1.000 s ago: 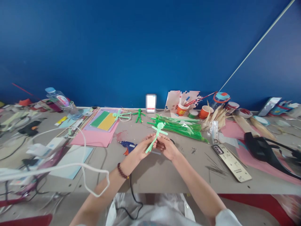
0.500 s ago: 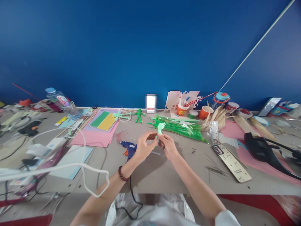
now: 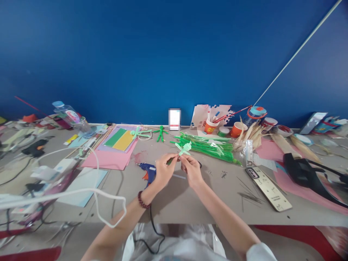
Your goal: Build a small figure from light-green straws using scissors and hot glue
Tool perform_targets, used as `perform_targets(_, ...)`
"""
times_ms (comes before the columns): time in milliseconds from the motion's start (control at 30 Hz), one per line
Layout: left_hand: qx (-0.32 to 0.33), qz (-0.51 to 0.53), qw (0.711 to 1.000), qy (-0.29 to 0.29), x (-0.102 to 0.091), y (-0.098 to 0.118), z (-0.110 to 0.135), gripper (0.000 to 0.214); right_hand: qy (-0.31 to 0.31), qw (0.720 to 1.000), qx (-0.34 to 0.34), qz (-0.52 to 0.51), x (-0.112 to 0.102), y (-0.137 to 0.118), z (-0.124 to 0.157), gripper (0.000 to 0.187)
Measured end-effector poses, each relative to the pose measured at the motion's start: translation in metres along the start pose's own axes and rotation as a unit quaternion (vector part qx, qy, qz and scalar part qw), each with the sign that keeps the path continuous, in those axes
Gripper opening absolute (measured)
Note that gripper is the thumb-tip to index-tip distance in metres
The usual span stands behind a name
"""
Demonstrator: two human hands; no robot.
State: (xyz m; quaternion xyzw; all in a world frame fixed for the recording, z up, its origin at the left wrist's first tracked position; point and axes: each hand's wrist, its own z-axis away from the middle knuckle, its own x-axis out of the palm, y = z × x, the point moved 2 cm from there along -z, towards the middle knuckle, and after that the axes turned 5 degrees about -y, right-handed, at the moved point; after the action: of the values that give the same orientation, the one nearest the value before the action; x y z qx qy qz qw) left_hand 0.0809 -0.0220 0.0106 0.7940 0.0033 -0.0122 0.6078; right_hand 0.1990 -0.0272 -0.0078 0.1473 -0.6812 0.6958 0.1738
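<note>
Both my hands meet above the middle of the grey table [image 3: 190, 203] and pinch a small light green pipe-cleaner figure [image 3: 184, 149]. My left hand [image 3: 163, 169], with a dark red bead bracelet on its wrist, grips the figure's lower stem. My right hand [image 3: 190, 169] pinches it just under the looped head and arms. Most of the figure's body is hidden between the fingers. A blue glue gun [image 3: 148, 169] lies on the table just left of my left hand.
A bundle of green pipe cleaners [image 3: 209, 145] lies behind my hands. Two finished figures [image 3: 161, 133] stand further back, beside coloured paper sheets [image 3: 114, 148]. Cups [image 3: 210, 126], dried husks [image 3: 250, 134], a phone [image 3: 268, 187] and a black tool [image 3: 304, 173] lie right; cables [image 3: 81, 195] left.
The figure, earlier held out long and slanting between my hands, is now drawn in so only its head and arms show above the fingers. My hands have closed together.
</note>
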Motion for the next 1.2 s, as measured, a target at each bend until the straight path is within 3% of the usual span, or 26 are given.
perform_targets(200, -0.061, 0.141, 0.987, 0.043, 0.007, 0.000, 0.003, 0.013, -0.006, 0.998, 0.023, -0.063, 0.002, 0.005, 0.000, 0.021)
perform_targets(333, -0.127, 0.243, 0.961, 0.018, 0.011, -0.002, 0.000, 0.015, -0.020, 0.993, 0.049, -0.103, 0.003, 0.006, -0.002, 0.019)
perform_targets(467, -0.198, 0.305, 0.931, -0.019, 0.011, -0.004, -0.003, 0.020, -0.037, 0.994, 0.066, -0.078, 0.001, 0.003, -0.004, 0.023)
perform_targets(700, -0.261, 0.314, 0.909, -0.079, 0.008, -0.009, -0.005, 0.019, 0.012, 0.998, 0.023, 0.052, -0.019, -0.001, -0.012, 0.034)
perform_targets(933, -0.278, 0.288, 0.900, -0.169, 0.002, -0.009, -0.010, 0.019, -0.110, 0.979, -0.033, 0.169, -0.019, -0.020, -0.011, 0.024)
perform_targets(1067, -0.298, 0.283, 0.885, -0.221, 0.000, -0.013, -0.011, 0.020, -0.182, 0.973, -0.011, 0.142, -0.016, -0.025, -0.009, 0.024)
perform_targets(1200, -0.279, 0.254, 0.898, -0.225, 0.003, -0.009, -0.009, 0.021, -0.152, 0.986, 0.033, 0.058, -0.018, -0.014, -0.011, 0.022)
